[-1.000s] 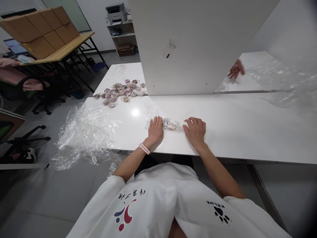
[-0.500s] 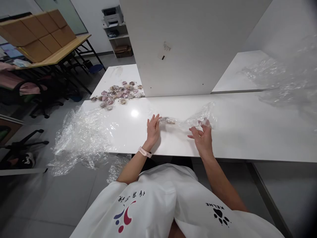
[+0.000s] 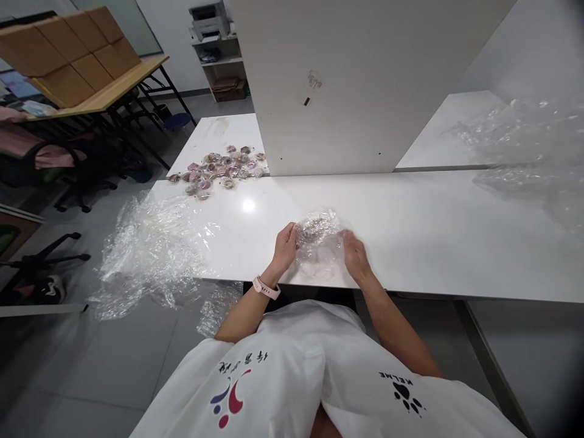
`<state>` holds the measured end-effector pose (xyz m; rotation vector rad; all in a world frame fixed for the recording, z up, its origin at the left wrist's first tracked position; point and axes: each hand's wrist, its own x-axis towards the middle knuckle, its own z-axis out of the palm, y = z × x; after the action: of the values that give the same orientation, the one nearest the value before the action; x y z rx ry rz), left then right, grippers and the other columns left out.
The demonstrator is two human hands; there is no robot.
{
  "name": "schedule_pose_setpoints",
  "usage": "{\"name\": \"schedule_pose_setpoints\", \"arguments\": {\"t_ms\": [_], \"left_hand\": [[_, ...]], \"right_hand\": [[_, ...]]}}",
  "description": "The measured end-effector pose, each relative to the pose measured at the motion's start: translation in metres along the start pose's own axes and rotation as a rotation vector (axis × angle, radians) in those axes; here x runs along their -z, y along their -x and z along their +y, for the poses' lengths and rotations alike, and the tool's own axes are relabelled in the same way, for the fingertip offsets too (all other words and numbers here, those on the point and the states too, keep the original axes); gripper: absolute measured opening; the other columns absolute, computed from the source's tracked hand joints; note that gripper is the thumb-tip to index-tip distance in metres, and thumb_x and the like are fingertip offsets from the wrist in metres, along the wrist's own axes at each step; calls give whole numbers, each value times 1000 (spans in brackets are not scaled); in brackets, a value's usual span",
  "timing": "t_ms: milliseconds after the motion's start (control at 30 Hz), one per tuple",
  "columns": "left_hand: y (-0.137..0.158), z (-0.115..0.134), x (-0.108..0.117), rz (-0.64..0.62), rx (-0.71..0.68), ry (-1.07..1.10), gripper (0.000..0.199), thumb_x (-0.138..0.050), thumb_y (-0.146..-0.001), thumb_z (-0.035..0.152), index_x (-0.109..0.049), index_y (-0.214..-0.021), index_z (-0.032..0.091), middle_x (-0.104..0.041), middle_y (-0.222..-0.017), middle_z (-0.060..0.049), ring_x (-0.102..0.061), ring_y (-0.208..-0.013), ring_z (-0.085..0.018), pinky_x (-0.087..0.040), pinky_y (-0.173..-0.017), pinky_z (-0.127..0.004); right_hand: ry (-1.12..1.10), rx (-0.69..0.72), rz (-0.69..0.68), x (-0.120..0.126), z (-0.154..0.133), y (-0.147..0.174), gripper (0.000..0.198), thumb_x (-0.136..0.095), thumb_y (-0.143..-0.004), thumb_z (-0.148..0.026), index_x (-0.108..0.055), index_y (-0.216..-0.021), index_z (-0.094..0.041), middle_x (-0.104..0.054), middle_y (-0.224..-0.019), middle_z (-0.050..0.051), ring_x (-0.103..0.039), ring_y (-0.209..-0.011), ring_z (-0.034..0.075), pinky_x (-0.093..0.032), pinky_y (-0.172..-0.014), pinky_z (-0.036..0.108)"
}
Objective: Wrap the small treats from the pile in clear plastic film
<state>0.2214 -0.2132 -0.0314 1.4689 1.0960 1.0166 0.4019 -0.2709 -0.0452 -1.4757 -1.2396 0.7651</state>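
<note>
A crinkled clear plastic sheet (image 3: 322, 258) is stretched between my two hands above the white table's front edge. Its left side is pinched in my left hand (image 3: 286, 248), which has a pale pink band at the wrist. Closed fingers of my right hand (image 3: 356, 255) grip the opposite side. A small brownish item (image 3: 314, 227) shows through the plastic near its upper left part; its kind is blurred by the shiny film. Farther left on the table lies a cluster of small wrapped pieces (image 3: 219, 169), pinkish and brown.
A heap of clear plastic sheets (image 3: 150, 255) hangs over the table's left end. More clear plastic (image 3: 524, 146) lies at the far right. An upright white panel (image 3: 356, 91) rises behind the table (image 3: 433, 243). Cardboard boxes (image 3: 68, 55) stand on a wooden desk.
My right hand has moved left and nearer to me, and its fingers have closed on the plastic. The sheet, earlier drawn out sideways, now spreads between both hands. My left hand has closed too.
</note>
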Motion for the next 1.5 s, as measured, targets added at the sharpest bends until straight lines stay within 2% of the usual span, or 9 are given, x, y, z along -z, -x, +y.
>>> {"name": "schedule_pose_setpoints", "arguments": {"t_ms": [200,333,500,667,900,1033,1200,1400,1500], "left_hand": [[8,20,-15,202,-342,-414,44,-28,-103,51,-55,-86,21,-50,-63,2,-41,-55,-13,-32,-58,-27],[17,28,-25,286,-485,-538,39,-38,-101,49,-63,-94,20,-67,-87,-8,-60,-82,-19,-41,-83,-36],[29,47,-20,226,8,70,59,-61,-87,59,-51,-134,24,-45,-149,-13,-40,-140,-29,-34,-111,-44],[19,57,-7,-420,535,780,64,-62,-83,63,-63,-123,13,-68,-120,-17,-63,-116,-32,-48,-100,-44],[38,54,-32,-361,367,565,57,-59,-85,65,-71,-108,15,-74,-96,-12,-67,-100,-28,-53,-84,-38],[43,45,-49,-265,180,394,52,-55,-89,64,-69,-107,17,-71,-103,-9,-65,-98,-24,-52,-87,-37],[35,45,-62,-200,-33,10,42,-42,-99,55,-63,-108,19,-64,-113,-11,-59,-108,-23,-48,-95,-39],[40,10,-38,-78,-197,-618,51,-45,-99,43,-39,-146,23,-30,-160,-15,-23,-149,-30,-27,-117,-54],[55,-25,-18,34,-180,-906,48,-47,-98,38,-47,-141,18,-38,-156,-18,-26,-149,-35,-21,-118,-60]], "right_hand": [[-810,-212,-341,-20,-33,30,84,-46,-71,-91,-69,-119,-26,-70,-120,8,-59,-123,30,-50,-102,52],[-718,-190,12,-22,-40,24,47,-69,-79,-63,-71,-106,-24,-73,-110,6,-67,-108,26,-54,-96,47],[-185,228,444,-3,-29,9,36,-62,-89,-52,-68,-112,-25,-67,-116,7,-62,-115,26,-51,-99,48],[66,398,-12,5,-27,32,31,-69,-83,-49,-70,-104,-27,-71,-98,5,-66,-101,25,-44,-106,53],[-363,-254,11,9,-16,39,56,-79,-73,-49,-57,-118,-24,-71,-106,7,-69,-96,24,-57,-86,41],[-438,-261,32,16,-17,37,82,-86,-66,-44,-48,-137,-29,-64,-128,7,-66,-108,23,-56,-93,41],[-313,-218,-149,27,-15,42,40,-71,-81,-51,-71,-107,-21,-74,-104,7,-68,-99,25,-55,-91,41],[61,-238,787,114,34,-75,36,-50,-94,-42,-65,-106,-11,-71,-102,10,-66,-92,19,-52,-80,31],[155,-358,916,175,53,-174,37,-37,-99,-27,-54,-120,-1,-62,-121,21,-60,-101,16,-48,-84,26]]}}
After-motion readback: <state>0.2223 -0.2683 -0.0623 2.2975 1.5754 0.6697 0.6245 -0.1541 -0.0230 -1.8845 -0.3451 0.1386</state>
